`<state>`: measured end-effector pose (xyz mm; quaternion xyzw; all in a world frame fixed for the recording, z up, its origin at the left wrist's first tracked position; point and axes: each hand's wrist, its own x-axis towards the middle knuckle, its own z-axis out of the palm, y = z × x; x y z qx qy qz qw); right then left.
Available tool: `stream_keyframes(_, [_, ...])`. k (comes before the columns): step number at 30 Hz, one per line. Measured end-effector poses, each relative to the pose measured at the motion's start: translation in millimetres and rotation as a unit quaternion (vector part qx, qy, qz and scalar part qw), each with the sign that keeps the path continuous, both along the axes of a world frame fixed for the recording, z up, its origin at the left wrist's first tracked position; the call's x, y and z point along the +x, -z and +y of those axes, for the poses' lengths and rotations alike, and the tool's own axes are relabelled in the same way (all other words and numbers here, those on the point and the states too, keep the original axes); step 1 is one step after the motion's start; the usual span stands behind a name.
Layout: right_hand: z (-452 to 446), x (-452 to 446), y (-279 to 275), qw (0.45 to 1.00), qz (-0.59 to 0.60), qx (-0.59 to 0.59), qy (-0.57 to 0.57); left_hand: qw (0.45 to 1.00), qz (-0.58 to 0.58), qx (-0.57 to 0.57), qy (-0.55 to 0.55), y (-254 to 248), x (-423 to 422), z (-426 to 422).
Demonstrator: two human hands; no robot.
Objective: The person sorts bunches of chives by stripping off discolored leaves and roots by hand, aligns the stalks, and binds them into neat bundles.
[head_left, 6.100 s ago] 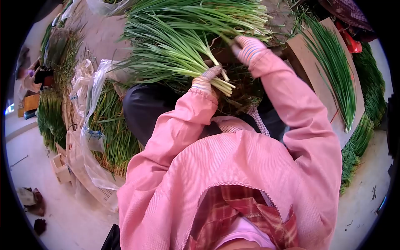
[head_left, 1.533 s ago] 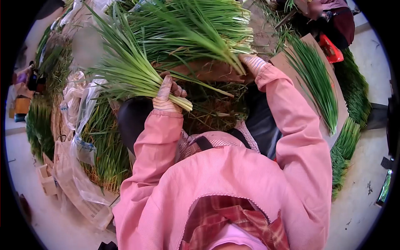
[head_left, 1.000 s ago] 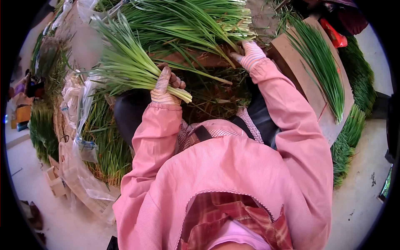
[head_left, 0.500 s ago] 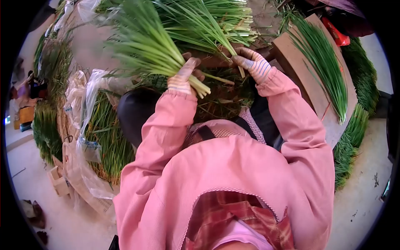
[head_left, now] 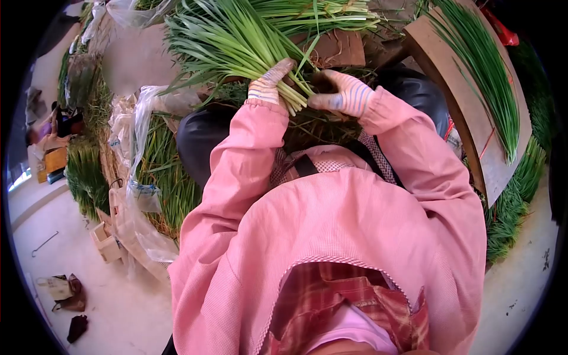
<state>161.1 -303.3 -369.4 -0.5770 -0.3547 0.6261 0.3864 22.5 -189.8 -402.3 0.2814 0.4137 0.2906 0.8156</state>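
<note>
My left hand (head_left: 273, 80), in a striped work glove, is closed around a bunch of garlic chives (head_left: 242, 44). The leaves fan out up and to the left, and the pale stem ends poke out below the fist. Close beside them is my right hand (head_left: 343, 93), gloved the same way, its thumb and fingers pinched on chive stalks at the bunch's lower right side. Its fingertips are partly hidden. Beyond both hands lies a pile of cut chives (head_left: 331, 16) with the stem ends facing right.
A board (head_left: 467, 77) on my right carries a long bundle of chives (head_left: 482, 71). More bundles (head_left: 515, 207) lie beyond it. On the left are clear plastic sheeting (head_left: 142, 136), chives (head_left: 168, 177) and a small wooden box (head_left: 106, 241). A brown block (head_left: 343, 48) sits ahead.
My right hand has come left and slightly down, bringing its few stalks against the bunch in my left hand. The left-hand bunch has shifted slightly right, and the view has turned a little.
</note>
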Motion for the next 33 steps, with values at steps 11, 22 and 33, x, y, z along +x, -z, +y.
stream_keyframes(11, [31, -47, 20, 0.927, 0.23, 0.169, 0.243, 0.99, -0.036, 0.003, -0.14, -36, -9, -25])
stream_keyframes(22, [9, 5, 6, 0.942, 0.157, 0.143, 0.258, 0.983, 0.024, 0.044, -0.176, -60, -55, 44])
stream_keyframes(33, [-22, 14, -67, 0.848, -0.498, 0.184, -0.015, 0.99, 0.024, 0.03, -0.136, -58, -28, 33])
